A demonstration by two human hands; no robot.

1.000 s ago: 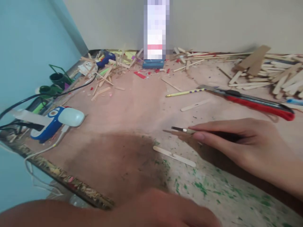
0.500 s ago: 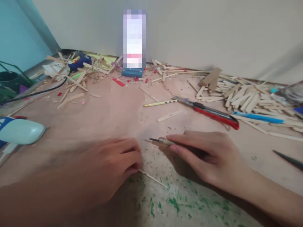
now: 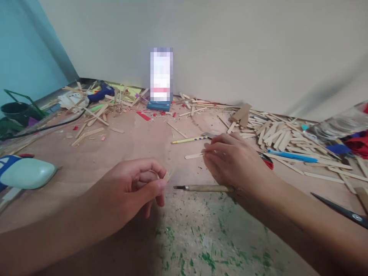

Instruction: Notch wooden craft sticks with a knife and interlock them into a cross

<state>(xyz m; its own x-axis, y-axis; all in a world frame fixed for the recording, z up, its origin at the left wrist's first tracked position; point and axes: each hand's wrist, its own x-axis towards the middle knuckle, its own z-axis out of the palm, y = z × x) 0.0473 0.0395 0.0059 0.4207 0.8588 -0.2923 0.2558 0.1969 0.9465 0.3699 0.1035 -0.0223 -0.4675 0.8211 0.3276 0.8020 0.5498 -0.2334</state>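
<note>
My left hand [image 3: 140, 184] pinches a short piece of thin wooden stick [image 3: 166, 177] between thumb and forefinger, just above the table. A carving chisel [image 3: 208, 188] with a wooden handle lies on the table between my hands, its dark tip pointing left. My right hand [image 3: 234, 157] is beyond the chisel, fingers curled together at the right end of a flat craft stick [image 3: 193, 156]. Whether its fingertips grip anything is hidden. Behind this hand lies a utility knife [image 3: 268, 161], mostly covered, with a yellow pencil [image 3: 185, 140] near its blade end.
Craft sticks [image 3: 277, 136] are heaped at the right, near a blue pen [image 3: 293, 156] and dark scissors [image 3: 340, 211]. A phone [image 3: 161, 74] stands against the wall. At back left lies a blue glue gun [image 3: 102, 93] among scraps; a rounded mint-green object [image 3: 31, 172] is nearer.
My right hand has let go of the chisel, now on the table, and moved forward to the craft stick. My left hand has turned, showing its thumb and the wood piece. The view has tilted up.
</note>
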